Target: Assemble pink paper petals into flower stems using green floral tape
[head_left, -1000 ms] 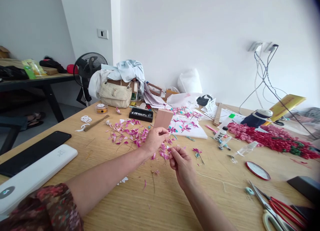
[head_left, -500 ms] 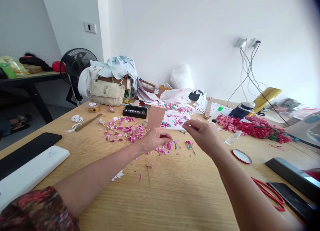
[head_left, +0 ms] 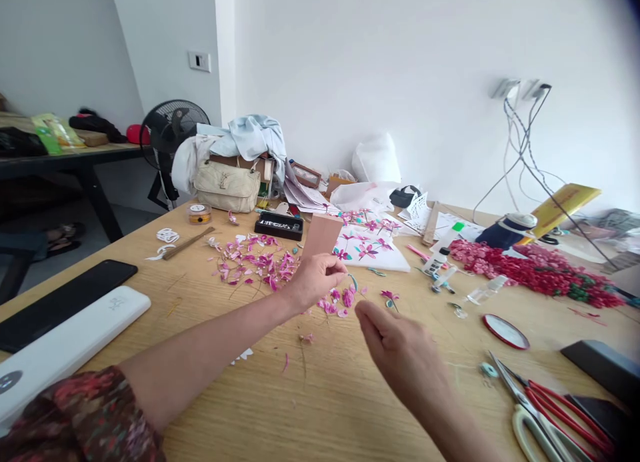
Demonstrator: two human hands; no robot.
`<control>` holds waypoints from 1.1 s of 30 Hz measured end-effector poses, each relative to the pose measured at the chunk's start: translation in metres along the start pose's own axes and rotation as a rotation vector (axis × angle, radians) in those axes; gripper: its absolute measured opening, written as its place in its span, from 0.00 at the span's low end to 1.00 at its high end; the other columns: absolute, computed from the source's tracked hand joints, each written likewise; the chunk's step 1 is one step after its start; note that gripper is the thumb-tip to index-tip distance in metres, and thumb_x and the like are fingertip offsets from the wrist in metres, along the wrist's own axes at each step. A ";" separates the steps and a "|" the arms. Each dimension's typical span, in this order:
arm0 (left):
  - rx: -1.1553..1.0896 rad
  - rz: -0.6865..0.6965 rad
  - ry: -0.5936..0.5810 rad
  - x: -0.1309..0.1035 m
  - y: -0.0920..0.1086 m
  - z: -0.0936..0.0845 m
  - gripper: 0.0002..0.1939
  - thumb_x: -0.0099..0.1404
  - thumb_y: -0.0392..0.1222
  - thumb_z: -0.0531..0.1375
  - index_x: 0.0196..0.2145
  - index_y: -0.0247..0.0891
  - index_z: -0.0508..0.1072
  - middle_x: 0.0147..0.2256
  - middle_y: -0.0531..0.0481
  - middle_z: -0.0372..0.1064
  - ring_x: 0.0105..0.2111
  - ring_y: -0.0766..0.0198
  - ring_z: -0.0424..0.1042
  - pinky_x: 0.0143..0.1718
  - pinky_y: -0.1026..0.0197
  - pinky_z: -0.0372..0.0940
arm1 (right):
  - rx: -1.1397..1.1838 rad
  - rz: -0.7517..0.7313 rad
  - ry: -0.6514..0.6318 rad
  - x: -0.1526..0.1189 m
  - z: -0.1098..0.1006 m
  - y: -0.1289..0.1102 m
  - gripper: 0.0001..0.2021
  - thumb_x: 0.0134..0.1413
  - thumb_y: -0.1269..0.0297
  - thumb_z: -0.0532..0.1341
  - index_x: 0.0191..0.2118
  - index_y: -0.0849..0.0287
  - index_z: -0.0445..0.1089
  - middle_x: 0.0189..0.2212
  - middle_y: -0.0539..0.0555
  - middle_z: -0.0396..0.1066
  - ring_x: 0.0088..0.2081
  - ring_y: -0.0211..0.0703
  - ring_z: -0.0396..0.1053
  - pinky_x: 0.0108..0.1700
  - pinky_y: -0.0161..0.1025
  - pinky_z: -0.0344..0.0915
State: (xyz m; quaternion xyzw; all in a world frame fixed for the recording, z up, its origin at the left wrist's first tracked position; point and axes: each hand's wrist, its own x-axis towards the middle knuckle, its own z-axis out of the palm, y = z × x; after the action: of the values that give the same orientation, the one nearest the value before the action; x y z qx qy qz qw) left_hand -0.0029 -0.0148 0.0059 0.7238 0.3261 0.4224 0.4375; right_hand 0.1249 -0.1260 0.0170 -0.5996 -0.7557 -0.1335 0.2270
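My left hand (head_left: 320, 279) is closed in a pinch over the middle of the table, and a thin curved green leaf (head_left: 355, 281) sticks out from its fingertips. Below it lie loose pink petals (head_left: 330, 306). To the right and nearer me, my right hand (head_left: 397, 339) is closed with thumb and forefinger together; whatever it pinches is too small or hidden. A pink flower with a green leaf (head_left: 389, 297) lies just beyond it. Behind my left hand stands a flat pinkish-brown board (head_left: 323, 237), next to a white sheet bearing pink flowers (head_left: 395, 259).
Scissors with pale handles (head_left: 523, 399) and red-handled scissors (head_left: 575, 409) lie front right, near a round red-rimmed lid (head_left: 506, 332). Small bottles (head_left: 436, 262) and a red-pink flower bundle (head_left: 540, 269) are behind. A white power bank (head_left: 75, 349) and black phone (head_left: 75, 302) lie left.
My right hand has come down and toward me, away from the white sheet. The left hand keeps its pinch, its green leaf raised slightly. The view has turned right, uncovering the scissors.
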 end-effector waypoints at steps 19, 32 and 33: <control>-0.059 -0.051 -0.019 -0.001 0.002 0.001 0.04 0.51 0.37 0.58 0.25 0.33 0.71 0.22 0.54 0.63 0.21 0.72 0.60 0.22 0.69 0.55 | 0.062 -0.028 0.002 -0.019 0.022 0.001 0.15 0.56 0.68 0.47 0.26 0.58 0.68 0.17 0.50 0.65 0.18 0.34 0.60 0.23 0.31 0.50; -0.385 -0.115 -0.292 -0.011 0.020 0.002 0.08 0.51 0.41 0.61 0.27 0.32 0.71 0.21 0.53 0.64 0.20 0.73 0.61 0.22 0.69 0.57 | 0.514 0.275 -0.021 0.034 0.027 0.062 0.12 0.51 0.59 0.53 0.25 0.59 0.69 0.19 0.48 0.65 0.23 0.36 0.61 0.25 0.31 0.55; -0.422 -0.128 -0.253 -0.011 0.018 0.002 0.08 0.51 0.40 0.61 0.27 0.32 0.70 0.21 0.53 0.63 0.20 0.73 0.61 0.22 0.69 0.57 | 0.509 0.275 -0.051 0.026 0.036 0.057 0.13 0.52 0.59 0.52 0.25 0.59 0.69 0.18 0.48 0.65 0.22 0.36 0.61 0.25 0.31 0.55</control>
State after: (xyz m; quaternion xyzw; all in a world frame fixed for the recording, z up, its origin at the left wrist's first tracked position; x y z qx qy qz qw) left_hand -0.0036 -0.0320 0.0184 0.6414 0.2183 0.3588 0.6421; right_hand 0.1691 -0.0726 -0.0050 -0.6234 -0.6819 0.1076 0.3671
